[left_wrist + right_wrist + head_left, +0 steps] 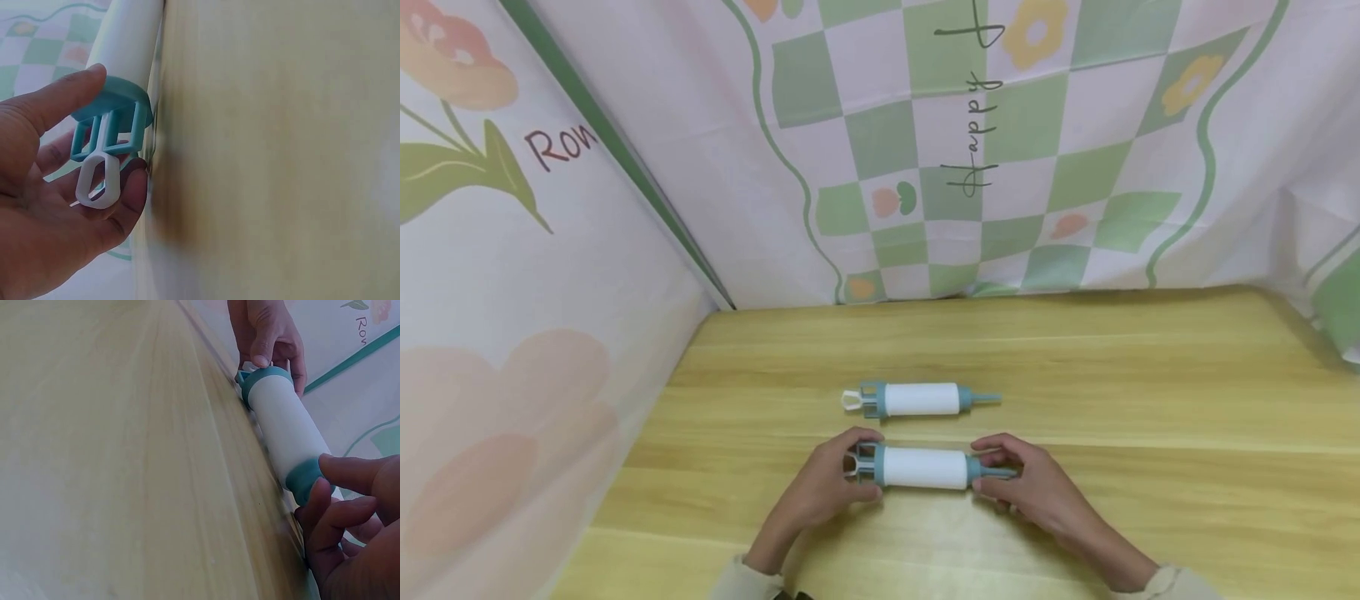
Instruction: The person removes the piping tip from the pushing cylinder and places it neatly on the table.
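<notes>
A large white syringe point(925, 467) with teal ends lies crosswise on the table between both hands. My left hand point(833, 475) holds its handle end, thumb on the teal collar point(119, 97) and fingers curled behind the frame. A white ring pull point(98, 181) sticks out there toward the palm. At the other end my right hand point(1028, 482) grips the teal neck point(306, 476) between thumb and fingers. The thin teal nozzle point(997, 472) points right, partly covered by that hand. Just beyond lies a second, similar syringe point(922, 399), which neither hand touches.
The wooden table point(1112, 367) ends at the back against a hanging cloth point(880, 142) with green and white checks. Another printed cloth point(535, 317) hangs along the left edge. More cloth point(1333, 292) hangs at the right.
</notes>
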Demonstrator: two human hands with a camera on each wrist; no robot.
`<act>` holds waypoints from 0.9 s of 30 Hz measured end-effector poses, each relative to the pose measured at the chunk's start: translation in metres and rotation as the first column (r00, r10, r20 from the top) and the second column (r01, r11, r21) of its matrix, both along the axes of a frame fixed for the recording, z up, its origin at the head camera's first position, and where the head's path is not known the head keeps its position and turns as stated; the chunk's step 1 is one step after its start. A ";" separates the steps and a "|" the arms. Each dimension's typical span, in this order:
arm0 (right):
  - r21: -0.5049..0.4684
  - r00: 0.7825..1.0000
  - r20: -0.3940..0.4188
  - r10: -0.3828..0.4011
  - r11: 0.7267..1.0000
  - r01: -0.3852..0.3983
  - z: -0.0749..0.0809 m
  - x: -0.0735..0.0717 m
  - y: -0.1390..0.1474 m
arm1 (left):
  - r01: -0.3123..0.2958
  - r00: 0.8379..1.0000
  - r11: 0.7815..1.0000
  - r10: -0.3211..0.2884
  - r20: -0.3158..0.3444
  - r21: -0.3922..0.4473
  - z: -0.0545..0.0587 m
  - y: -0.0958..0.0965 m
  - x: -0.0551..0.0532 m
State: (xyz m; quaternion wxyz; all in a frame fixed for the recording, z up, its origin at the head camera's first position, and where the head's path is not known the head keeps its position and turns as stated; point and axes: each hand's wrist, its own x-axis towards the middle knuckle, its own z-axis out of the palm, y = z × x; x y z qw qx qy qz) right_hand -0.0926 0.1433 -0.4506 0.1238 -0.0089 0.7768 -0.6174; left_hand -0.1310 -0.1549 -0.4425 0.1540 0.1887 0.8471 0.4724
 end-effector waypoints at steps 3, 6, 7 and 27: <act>0.004 1.000 0.001 -0.008 1.000 0.008 0.000 0.000 -0.001 | -0.002 1.000 1.000 0.002 -0.017 -0.019 0.000 0.000 -0.001; 0.005 1.000 0.022 -0.016 1.000 0.016 0.001 0.000 -0.002 | 0.001 0.999 1.000 -0.002 -0.034 -0.031 -0.001 0.001 -0.002; 0.004 1.000 0.024 -0.013 1.000 0.013 0.001 -0.001 -0.002 | 0.004 0.999 0.999 -0.005 -0.038 -0.033 -0.002 0.001 -0.003; 0.037 1.000 -0.002 -0.018 0.999 0.018 0.008 0.000 0.000 | -0.014 0.999 0.999 0.013 -0.038 -0.034 0.007 0.003 -0.002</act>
